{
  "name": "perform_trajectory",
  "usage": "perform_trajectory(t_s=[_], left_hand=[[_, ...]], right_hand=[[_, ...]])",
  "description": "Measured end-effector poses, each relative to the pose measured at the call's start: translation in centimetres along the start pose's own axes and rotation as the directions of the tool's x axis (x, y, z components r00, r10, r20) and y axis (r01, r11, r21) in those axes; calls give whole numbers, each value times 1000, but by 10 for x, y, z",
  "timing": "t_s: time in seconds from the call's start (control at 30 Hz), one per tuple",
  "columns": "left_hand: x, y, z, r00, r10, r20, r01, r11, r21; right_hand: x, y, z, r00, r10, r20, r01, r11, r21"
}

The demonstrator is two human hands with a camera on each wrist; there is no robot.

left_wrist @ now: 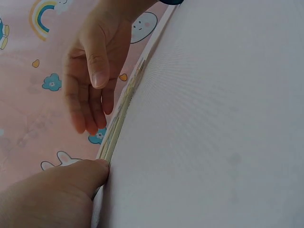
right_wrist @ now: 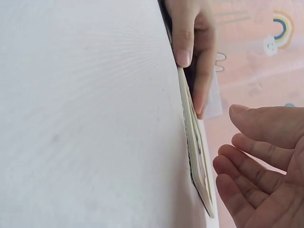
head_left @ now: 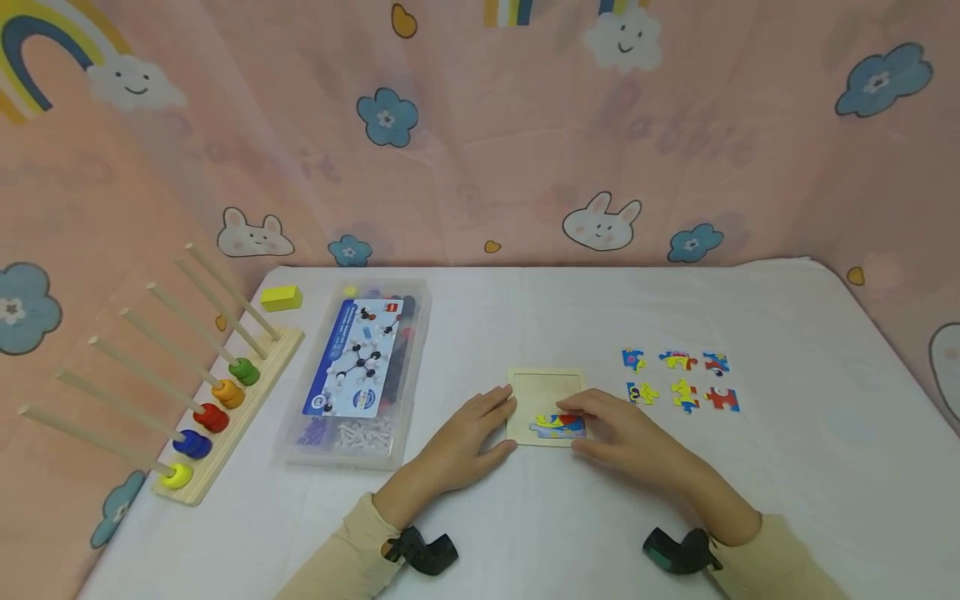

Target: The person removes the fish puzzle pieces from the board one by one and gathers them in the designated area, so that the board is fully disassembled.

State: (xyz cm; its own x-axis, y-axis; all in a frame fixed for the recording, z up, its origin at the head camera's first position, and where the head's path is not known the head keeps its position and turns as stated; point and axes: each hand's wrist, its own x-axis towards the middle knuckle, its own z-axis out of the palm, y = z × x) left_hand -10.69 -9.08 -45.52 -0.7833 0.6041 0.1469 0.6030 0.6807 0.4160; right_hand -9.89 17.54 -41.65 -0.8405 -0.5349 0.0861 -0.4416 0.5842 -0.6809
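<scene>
A small wooden puzzle tray (head_left: 534, 392) lies on the table, with joined colourful jigsaw pieces (head_left: 551, 429) in its lower right part. My left hand (head_left: 468, 437) rests at the tray's left edge, its fingers nearly straight and its thumb touching the near corner. Over the tray's right side hovers my right hand (head_left: 626, 437), fingers loosely bent and nothing between them. In the right wrist view this hand (right_wrist: 266, 166) stands apart from the tray (right_wrist: 194, 137). Several loose jigsaw pieces (head_left: 678, 361) lie in two rows to the right.
Left of the tray is a clear plastic box (head_left: 408, 375) with a molecule-picture card. Farther left stands a wooden peg rack (head_left: 255, 400) with coloured rings, its pegs leaning up. A yellow block (head_left: 281, 297) sits behind it. A patterned cloth (head_left: 480, 150) hangs at the back.
</scene>
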Motion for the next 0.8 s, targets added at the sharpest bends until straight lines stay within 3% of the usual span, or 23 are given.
perform_trajectory(t_s=[0.3,0.8], left_hand=[[0,0,-1,1000,-11,10,11,1000,-14],[0,1,-2,1000,-14,13,14,1000,-13]], right_hand=[[21,-7,12,999,12,46,-11,1000,-3],[22,-7,33,999,43,7,-42,995,-91]])
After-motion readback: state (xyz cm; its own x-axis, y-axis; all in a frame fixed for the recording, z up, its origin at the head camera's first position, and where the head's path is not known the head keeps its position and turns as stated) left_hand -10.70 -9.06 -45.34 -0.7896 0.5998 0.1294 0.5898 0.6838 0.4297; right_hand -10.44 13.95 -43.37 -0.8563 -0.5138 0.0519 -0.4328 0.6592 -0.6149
